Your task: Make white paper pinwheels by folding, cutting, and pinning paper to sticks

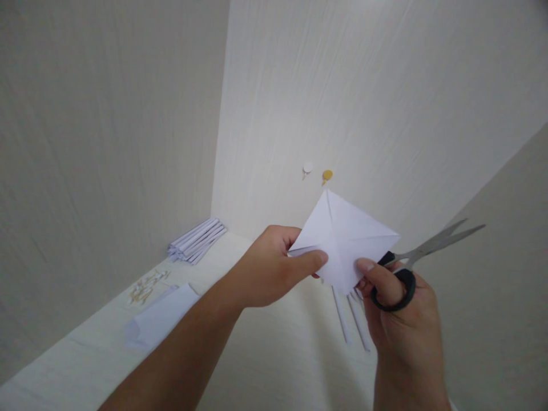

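My left hand (268, 274) pinches the creased white folded paper square (346, 240); my right hand (396, 311) grips black-handled steel scissors (422, 254), thumb on the paper too.

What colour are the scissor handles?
Black, on the scissors in the right hand; head view.

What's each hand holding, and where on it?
Left hand pinches the folded white paper at its left corner. Right hand holds the scissors by the black handle loops, blades slightly apart; one fingertip also touches the paper's lower edge.
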A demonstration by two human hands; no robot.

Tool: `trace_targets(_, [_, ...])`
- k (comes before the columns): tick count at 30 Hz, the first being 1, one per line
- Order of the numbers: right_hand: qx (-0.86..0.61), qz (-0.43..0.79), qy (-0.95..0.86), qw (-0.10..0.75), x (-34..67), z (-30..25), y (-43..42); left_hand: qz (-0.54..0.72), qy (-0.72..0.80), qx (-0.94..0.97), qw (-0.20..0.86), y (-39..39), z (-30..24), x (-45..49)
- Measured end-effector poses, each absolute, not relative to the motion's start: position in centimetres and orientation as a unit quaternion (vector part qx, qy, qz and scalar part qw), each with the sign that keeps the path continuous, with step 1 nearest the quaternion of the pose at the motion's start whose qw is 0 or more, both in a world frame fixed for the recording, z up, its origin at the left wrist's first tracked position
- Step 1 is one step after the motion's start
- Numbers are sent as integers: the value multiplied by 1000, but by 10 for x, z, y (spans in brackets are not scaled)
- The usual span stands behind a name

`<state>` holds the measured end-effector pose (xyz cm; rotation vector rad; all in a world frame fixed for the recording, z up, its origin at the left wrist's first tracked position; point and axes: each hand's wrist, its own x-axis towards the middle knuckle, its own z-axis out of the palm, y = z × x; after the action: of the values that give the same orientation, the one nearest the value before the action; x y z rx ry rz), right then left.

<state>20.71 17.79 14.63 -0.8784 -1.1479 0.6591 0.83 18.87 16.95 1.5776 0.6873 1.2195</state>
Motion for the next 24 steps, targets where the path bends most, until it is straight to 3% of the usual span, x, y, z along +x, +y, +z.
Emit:
trace_targets(4, [-414,320,-588,617,219,144,181,554,292,616,479,188,168,11])
trace_targets(14, [-482,415,-719,280,234,149,178,630,436,563,309,189,164,5])
trace_targets(18, [-495,435,-719,220,227,152,174,631,445,565,292,188,165,7])
trace_targets(24, [-492,441,-712,239,222,152,172,617,445,577,298,186,167,7])
